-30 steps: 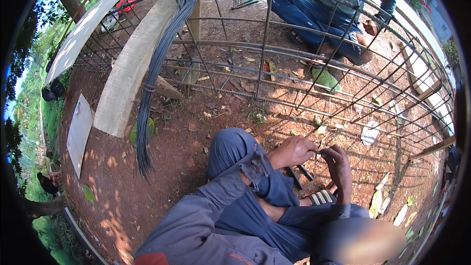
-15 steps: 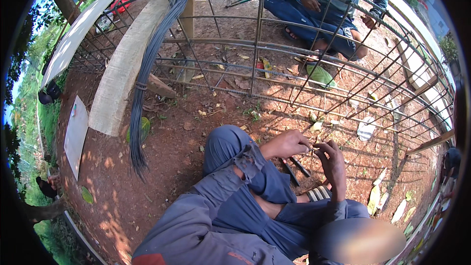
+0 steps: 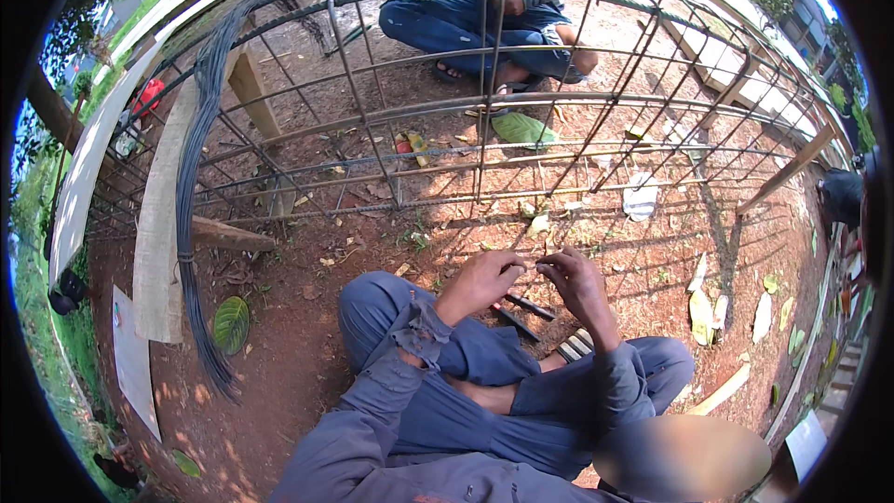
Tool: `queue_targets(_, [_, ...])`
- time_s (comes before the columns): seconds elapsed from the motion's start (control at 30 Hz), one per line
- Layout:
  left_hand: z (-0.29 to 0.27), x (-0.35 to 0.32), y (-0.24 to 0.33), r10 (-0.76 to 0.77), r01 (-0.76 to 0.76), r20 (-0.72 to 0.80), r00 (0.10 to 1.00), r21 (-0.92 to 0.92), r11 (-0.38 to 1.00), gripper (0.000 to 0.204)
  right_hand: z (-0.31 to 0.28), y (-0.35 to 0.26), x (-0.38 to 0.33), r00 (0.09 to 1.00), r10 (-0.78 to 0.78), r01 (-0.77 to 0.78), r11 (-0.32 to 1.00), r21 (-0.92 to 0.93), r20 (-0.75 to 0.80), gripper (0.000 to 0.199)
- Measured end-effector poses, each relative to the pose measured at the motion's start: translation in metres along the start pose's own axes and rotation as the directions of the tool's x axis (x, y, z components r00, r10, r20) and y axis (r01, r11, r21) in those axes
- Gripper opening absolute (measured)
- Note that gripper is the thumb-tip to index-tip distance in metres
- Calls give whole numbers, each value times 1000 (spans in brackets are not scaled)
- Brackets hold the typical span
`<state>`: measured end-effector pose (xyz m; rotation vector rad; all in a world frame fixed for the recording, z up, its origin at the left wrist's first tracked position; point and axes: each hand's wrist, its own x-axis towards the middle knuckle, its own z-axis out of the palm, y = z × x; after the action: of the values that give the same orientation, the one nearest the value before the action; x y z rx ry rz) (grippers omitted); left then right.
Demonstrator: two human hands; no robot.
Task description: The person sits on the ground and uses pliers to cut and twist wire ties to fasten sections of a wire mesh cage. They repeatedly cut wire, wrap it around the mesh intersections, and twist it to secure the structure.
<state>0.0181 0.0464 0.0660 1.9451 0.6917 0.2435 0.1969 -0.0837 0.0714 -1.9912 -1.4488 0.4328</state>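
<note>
My left hand [image 3: 481,282] and my right hand [image 3: 579,284] are raised over my crossed legs, fingertips facing each other across a small gap. Both are closed in a pinch; whatever they hold is too small to make out. Below them, by my sandalled foot, a black-handled hand tool [image 3: 523,315] rests on the ground. Beyond my hands stands a long cage of steel rebar [image 3: 484,98] with square stirrups. A bundle of thin dark tie wire [image 3: 191,196] hangs over its left part, its loose ends reaching the soil.
A co-worker [image 3: 507,14] sits cross-legged behind the cage. Wooden boards [image 3: 160,251] and a pale flat panel [image 3: 136,363] are at the left. A wooden prop [image 3: 787,168] leans at the right. Dry leaves [image 3: 703,317] lie on the reddish soil.
My view has turned right, so the cage and wire bundle sit farther left. My fingertips are a little farther apart. The co-worker's hands are now closer together, in front of the body.
</note>
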Motion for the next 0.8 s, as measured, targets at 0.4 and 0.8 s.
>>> queue_targets(0.4, [-25,1,1,-118,144,161,980,-163,976,31,-2,13,2,993,10,-15,999,-39,-119,19])
queue_targets(0.8, [-32,-3,5,-189,288,258,948,-429,856,25,-21,11,8,995,89,-97,890,446,40,32])
